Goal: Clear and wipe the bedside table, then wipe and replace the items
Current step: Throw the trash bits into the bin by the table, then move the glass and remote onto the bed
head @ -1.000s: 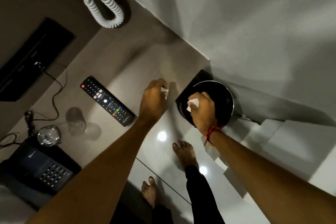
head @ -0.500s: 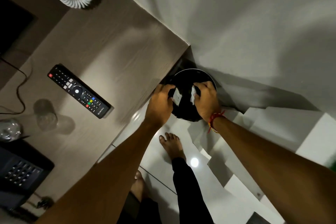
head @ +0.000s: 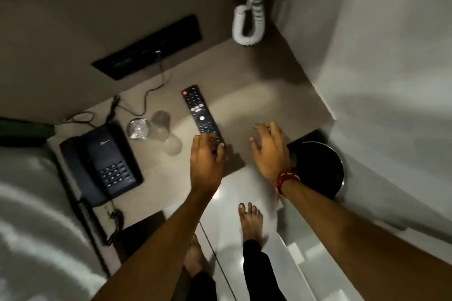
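Note:
The beige bedside table (head: 256,95) carries a black remote (head: 199,112), a dark telephone (head: 105,161), a clear glass (head: 160,124) and a covered shiny glass (head: 138,128). My left hand (head: 206,156) hovers at the remote's near end with its fingertips over the last buttons and fingers apart; I see no grip. Spread and empty, my right hand (head: 269,149) hangs above the table's front right corner. A black round bin (head: 320,168) stands on the floor just right of the table, partly behind my right wrist.
A black socket panel (head: 146,49) with a thin cable sits on the wall behind the table. A white coiled cord (head: 247,22) hangs above the back right. White bedding (head: 29,203) lies at the left. My bare foot (head: 252,220) stands on glossy floor tiles.
Both hands held white paper scraps over the bin; now they are empty and have moved left, back over the table. The left hand has reached the remote.

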Tool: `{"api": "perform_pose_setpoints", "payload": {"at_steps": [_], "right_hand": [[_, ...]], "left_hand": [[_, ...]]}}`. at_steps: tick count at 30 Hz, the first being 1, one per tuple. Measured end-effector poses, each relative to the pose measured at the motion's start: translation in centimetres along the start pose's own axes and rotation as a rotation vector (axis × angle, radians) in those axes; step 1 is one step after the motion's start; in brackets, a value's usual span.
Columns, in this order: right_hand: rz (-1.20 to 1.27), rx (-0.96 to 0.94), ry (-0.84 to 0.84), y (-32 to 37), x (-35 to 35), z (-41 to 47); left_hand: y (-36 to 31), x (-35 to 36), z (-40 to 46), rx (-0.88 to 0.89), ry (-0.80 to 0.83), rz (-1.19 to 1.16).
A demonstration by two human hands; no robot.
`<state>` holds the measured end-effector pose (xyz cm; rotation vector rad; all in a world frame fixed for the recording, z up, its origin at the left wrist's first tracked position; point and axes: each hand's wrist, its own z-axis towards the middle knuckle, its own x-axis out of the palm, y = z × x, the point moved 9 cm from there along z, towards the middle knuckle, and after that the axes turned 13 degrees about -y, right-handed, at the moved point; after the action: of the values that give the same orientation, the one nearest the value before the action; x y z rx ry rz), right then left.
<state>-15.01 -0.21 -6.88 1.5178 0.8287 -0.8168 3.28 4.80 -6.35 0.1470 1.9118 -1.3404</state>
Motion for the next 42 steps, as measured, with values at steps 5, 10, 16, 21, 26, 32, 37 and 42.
{"api": "perform_pose_setpoints", "payload": {"at_steps": [5,10,16,21,26,32,37,42], "right_hand": [[0.047,-0.06,0.116,9.8,5.1,1.1],[-0.09,-0.013,0.109,13.5,8.4,3.1],[-0.262,0.018,0.119,13.9,10.0,4.6],[-0.326,0.006,0.118,14.9,9.5,3.4],[-0.266,-0.079,0.116,20.7,7.9,1.0],[-0.093,-0.257,0.176,33.4,8.5,-5.0],[-0.018,-0.44,0.29,46.3,11.4,-15.0],[0.057,-0.58,0.358,54.5,13.7,-25.0]], "left_hand": [[8.2,-8.6,1.2,-0.45,-0.273,-0.237],[11.9,-11.6,5.5,-0.56,-0.363,-0.388],[10.9,-11.7,9.4,-0.334,-0.338,-0.188],[11.3,-11.5,9.2,-0.386,-0.344,-0.276],[11.4,-17.1,6.9,-0.339,-0.387,-0.243],[13.3,-29.6,2.8,-0.352,-0.595,-0.374],[17.9,-43.7,-2.9,-0.357,-0.895,-0.36],[23.0,-52.9,-9.4,-0.412,-1.126,-0.27]]}}
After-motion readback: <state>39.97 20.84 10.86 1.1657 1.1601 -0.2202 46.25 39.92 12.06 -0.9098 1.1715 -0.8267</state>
